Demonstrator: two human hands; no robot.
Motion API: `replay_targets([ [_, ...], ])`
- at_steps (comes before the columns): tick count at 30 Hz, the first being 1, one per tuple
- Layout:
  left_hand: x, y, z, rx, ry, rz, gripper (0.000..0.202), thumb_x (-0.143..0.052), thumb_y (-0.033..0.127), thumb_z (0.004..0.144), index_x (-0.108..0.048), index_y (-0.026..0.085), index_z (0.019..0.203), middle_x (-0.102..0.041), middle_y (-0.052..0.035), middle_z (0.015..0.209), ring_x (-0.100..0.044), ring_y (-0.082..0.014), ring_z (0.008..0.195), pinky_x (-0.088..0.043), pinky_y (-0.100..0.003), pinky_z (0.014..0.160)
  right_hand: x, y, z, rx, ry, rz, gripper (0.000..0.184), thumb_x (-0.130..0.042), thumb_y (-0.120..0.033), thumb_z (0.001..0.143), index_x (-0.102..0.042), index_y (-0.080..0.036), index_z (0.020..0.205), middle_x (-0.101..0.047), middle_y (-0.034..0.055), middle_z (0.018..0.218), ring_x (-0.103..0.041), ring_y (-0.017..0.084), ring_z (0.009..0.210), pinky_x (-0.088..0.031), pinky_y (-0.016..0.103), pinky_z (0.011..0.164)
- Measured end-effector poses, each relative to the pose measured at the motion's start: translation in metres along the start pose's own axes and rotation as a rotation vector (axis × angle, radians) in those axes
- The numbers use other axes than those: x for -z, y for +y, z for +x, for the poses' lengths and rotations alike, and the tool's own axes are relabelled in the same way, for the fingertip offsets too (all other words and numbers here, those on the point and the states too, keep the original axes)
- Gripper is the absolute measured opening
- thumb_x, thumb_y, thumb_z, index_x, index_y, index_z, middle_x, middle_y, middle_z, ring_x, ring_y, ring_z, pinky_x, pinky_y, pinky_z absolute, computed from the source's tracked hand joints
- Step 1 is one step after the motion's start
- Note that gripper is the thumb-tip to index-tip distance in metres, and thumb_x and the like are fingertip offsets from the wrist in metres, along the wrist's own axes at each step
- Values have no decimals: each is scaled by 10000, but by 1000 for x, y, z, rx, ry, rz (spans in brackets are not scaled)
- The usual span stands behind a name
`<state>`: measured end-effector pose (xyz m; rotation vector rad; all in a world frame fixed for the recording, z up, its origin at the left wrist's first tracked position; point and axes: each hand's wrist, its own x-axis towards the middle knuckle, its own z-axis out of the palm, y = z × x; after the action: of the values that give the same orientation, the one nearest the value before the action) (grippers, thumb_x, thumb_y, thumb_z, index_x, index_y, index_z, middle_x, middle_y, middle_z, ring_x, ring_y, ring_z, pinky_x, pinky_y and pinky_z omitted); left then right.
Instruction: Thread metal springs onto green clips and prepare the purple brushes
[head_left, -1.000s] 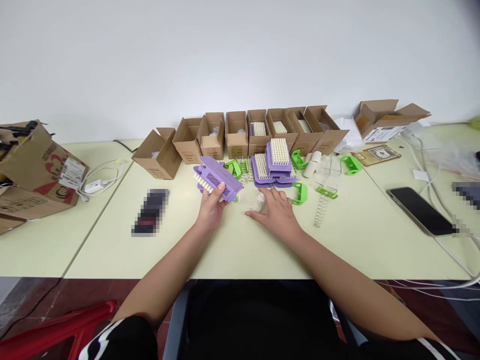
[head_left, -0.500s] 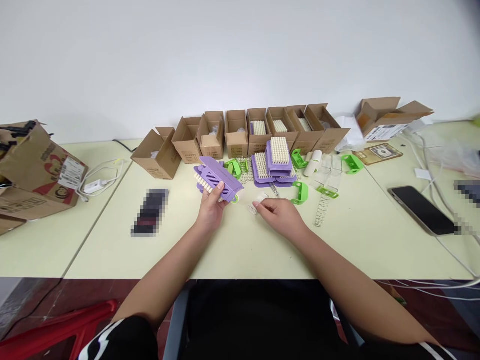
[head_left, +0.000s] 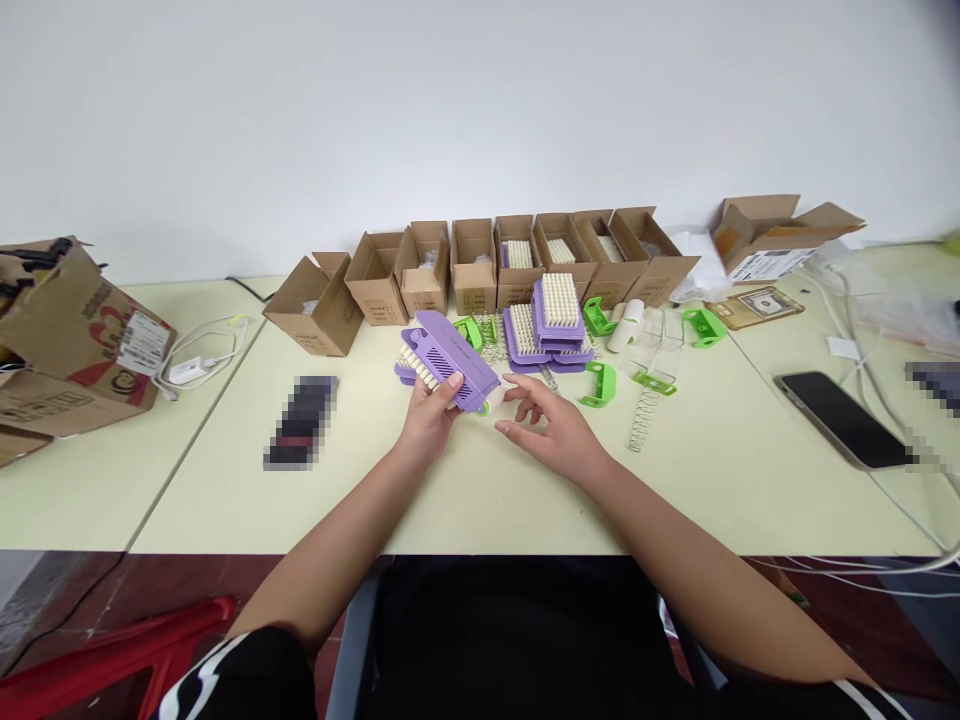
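My left hand (head_left: 429, 420) grips a purple brush body (head_left: 450, 362) with pale bristles on its underside, tilted above the table. A small clear or white piece (head_left: 496, 398) sits at the brush's right end, with a bit of green beside it. My right hand (head_left: 551, 425) is right next to that end; its fingers are spread and the fingertips touch or nearly touch the small piece. Behind it lies a stack of purple brushes (head_left: 553, 318) with bristles up.
A row of open cardboard boxes (head_left: 480, 265) lines the back of the pale table (head_left: 465, 500). Green handles (head_left: 600, 383), springs (head_left: 643, 420) and clear parts lie at the right. A black phone (head_left: 841, 418) lies further right, a larger box (head_left: 67, 340) and a charger cable at left.
My right hand picked a small clear piece up off the table and brought it left to the brush's end. My left hand turned the brush slightly and shifted it right.
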<state>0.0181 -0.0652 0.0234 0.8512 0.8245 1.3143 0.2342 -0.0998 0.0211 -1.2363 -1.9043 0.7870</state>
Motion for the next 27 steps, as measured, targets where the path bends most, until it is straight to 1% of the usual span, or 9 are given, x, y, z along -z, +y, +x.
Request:
replay_targets([
  [4, -4, -4, -4, 52, -51, 7, 714, -910, 490, 777, -592, 272, 1378, -753, -79, 1236, -745, -287, 1070, -613, -392, 850, -5, -5, -3, 78, 48, -106, 809, -770, -558, 903, -398, -330, 1584, -641, 96, 1430, -716, 262, 1022, -630, 456, 861],
  [7, -5, -5, -9, 91, -96, -15, 743, -915, 488, 774, -576, 286, 1404, -749, -85, 1265, -738, -303, 1122, -605, -432, 919, -11, -6, -6, 216, 159, -227, 688, -739, -495, 940, -452, -311, 1537, -532, 134, 1566, -623, 327, 1320, -586, 524, 1036],
  [9, -5, -7, -12, 115, -140, -25, 747, -905, 513, 782, -572, 287, 1411, -739, -94, 1291, -730, -311, 1149, -604, -445, 934, -12, -5, -9, 294, 198, -276, 554, -715, -426, 958, -525, -328, 1469, -537, 122, 1569, -572, 340, 1397, -529, 573, 1123],
  [13, -6, -9, -14, 149, -193, -33, 744, -850, 655, 785, -602, 274, 1374, -729, -114, 1304, -712, -328, 1188, -605, -463, 945, -7, -3, -13, 370, 244, -271, 438, -689, -331, 953, -611, -352, 1384, -666, 102, 1414, -643, 346, 1301, -528, 619, 1105],
  [15, -6, -7, -11, 134, -198, -30, 756, -756, 769, 804, -619, 261, 1347, -735, -124, 1282, -708, -332, 1191, -605, -473, 944, -1, -4, -14, 335, 301, -223, 439, -695, -358, 945, -625, -333, 1378, -687, 118, 1375, -656, 363, 1276, -546, 634, 1073],
  [18, -5, -2, -5, 67, -159, -8, 768, -606, 876, 833, -641, 235, 1254, -756, -120, 1158, -728, -312, 1100, -607, -472, 916, 9, -5, -13, 214, 460, -80, 279, -597, -395, 1009, -668, -305, 1264, -729, 123, 1223, -696, 342, 1165, -599, 595, 980],
  [21, -4, -5, -1, 41, -131, 37, 639, -661, 781, 874, -639, 218, 1177, -742, -85, 1062, -726, -258, 1012, -596, -439, 917, 12, -8, -7, 125, 524, 68, 206, -501, -369, 1062, -674, -294, 1144, -717, 100, 1135, -699, 293, 1116, -618, 518, 947],
  [24, -9, -18, -1, 60, -158, 93, 551, -822, 593, 844, -632, 224, 1206, -716, -73, 1151, -697, -225, 1041, -579, -381, 923, 7, -10, 0, 100, 425, 106, 195, -564, -400, 1029, -644, -277, 1156, -668, 118, 1241, -653, 296, 1214, -625, 481, 937],
  [27, -18, -29, -5, 19, -161, 98, 607, -915, 492, 772, -602, 253, 1234, -678, -71, 1283, -673, -233, 1114, -563, -369, 941, 2, -11, 1, 114, 337, 96, 219, -554, -408, 1019, -626, -281, 1182, -633, 128, 1315, -620, 297, 1267, -634, 465, 903],
])
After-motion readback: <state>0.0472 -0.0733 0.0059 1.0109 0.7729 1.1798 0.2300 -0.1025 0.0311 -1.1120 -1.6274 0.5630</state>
